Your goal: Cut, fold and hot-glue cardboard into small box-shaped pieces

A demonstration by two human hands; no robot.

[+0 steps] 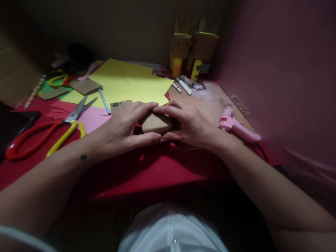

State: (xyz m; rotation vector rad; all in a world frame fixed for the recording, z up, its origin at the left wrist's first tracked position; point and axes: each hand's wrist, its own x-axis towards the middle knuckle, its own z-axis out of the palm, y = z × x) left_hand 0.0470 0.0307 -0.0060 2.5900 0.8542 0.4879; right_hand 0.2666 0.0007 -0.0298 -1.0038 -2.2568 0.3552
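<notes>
A small brown cardboard piece (pixel 156 122), folded or box-like, is held between both hands just above the front of the red table. My left hand (pixel 128 126) grips its left side, thumb along the near edge and fingers over the far edge. From the right, my right hand (pixel 187 122) grips it the same way, and the fingertips of both hands meet or nearly meet. Behind the left fingers lies another bit of cardboard (pixel 121 104) with dark print. The underside of the held piece is hidden.
Large scissors (pixel 70 120) with red and yellow handles lie open at left. Yellow paper sheets (pixel 126 82) spread behind the hands, with a blue pencil (pixel 105 102) beside them. White markers (pixel 184 86) and a pink glue gun (pixel 232 125) are at right. Two cardboard figures (pixel 206 45) stand at the back.
</notes>
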